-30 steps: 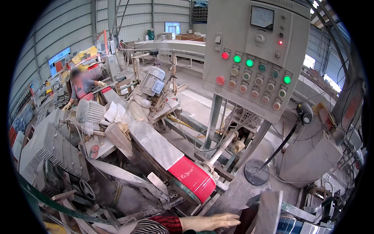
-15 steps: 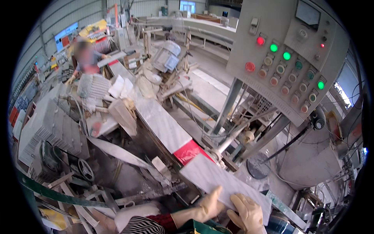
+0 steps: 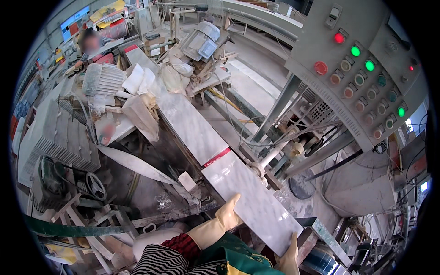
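A polished white-grey stone slab (image 3: 250,199) lies lengthwise on a narrow conveyor, its near end toward me. My left hand (image 3: 227,215), in a cream rubber glove, grips the slab's left edge with the thumb up; its fingers are mostly hidden under the edge. My right hand (image 3: 289,256), gloved alike, is closed on the near right corner, partly hidden by the slab. Beyond lies another slab (image 3: 192,128) in line with it, a thin strip of red belt (image 3: 216,157) showing between them.
A grey control panel (image 3: 353,68) with lit buttons stands at the right. Motors (image 3: 200,41) flank the conveyor farther along. A handwheel (image 3: 97,185) and stacked slabs (image 3: 55,133) are at the left. Another person (image 3: 91,48) works at the far end. A green rail (image 3: 78,228) crosses the lower left.
The near slab has moved forward along the belt, narrowing the red gap to the far slab. My right hand has shifted from the slab's top to its near corner; my left hand has moved slightly left.
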Tool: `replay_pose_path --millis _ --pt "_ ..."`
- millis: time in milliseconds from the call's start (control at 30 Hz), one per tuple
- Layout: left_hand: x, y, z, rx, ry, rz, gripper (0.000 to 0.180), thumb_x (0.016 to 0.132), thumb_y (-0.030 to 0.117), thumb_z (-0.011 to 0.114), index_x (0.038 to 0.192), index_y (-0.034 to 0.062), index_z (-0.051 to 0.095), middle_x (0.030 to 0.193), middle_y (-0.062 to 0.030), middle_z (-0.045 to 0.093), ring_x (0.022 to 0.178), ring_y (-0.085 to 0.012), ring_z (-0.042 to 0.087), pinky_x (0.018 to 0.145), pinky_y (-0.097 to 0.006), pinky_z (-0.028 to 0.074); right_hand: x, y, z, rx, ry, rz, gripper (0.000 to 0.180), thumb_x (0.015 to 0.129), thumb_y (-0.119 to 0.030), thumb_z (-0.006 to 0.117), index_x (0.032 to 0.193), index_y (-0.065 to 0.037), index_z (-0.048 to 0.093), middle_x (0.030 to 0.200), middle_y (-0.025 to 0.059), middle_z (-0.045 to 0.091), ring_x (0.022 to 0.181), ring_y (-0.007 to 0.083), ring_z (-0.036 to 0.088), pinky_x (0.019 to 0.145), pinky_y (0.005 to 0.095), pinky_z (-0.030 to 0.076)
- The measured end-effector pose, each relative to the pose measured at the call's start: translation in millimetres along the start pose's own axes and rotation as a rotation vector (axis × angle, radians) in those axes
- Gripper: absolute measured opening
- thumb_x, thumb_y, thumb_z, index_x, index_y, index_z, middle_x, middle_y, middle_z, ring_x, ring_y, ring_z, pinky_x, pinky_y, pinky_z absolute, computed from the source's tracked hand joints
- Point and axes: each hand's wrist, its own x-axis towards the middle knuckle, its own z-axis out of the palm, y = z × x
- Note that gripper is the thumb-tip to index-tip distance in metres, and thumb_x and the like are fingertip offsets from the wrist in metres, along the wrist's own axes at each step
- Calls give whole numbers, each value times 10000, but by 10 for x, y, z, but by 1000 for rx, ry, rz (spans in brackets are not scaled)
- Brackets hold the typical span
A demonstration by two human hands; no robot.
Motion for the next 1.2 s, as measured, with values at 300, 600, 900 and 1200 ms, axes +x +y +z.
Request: replay_pose_path --millis 300,600,900,1200 --pt "304 193 -158 -86 -64 35 533 1033 415 434 1446 78 435 1431 -138 500 1319 -317 482 1117 -500 390 111 -17 343 -149 65 -126 568 983 -519 560 1322 -64 545 1173 100 680 938 233 693 700 352 580" --pt "293 387 -418 339 -85 -237 491 1051 361 463 1426 45 439 1402 -140 531 1286 -294 535 1124 -450 427 433 89 381 -243 87 -157 632 919 -600 607 1331 -124 548 1227 54 652 1013 218 651 735 417 533" --pt "109 404 -475 612 53 -54 507 1046 395 472 1344 -16 460 1333 -201 555 1239 -264 578 1084 -385 475 503 253 468 -100 -25 -216 603 970 -488 605 1331 -14 514 1249 128 634 1068 264 650 895 412 559" --pt "116 501 -561 664 162 27 500 1015 440 544 1254 0 535 1251 -187 627 1120 -247 648 958 -374 549 590 348 624 -69 -47 -221 569 978 -450 614 1282 24 532 1192 141 655 1019 271 667 871 415 574"
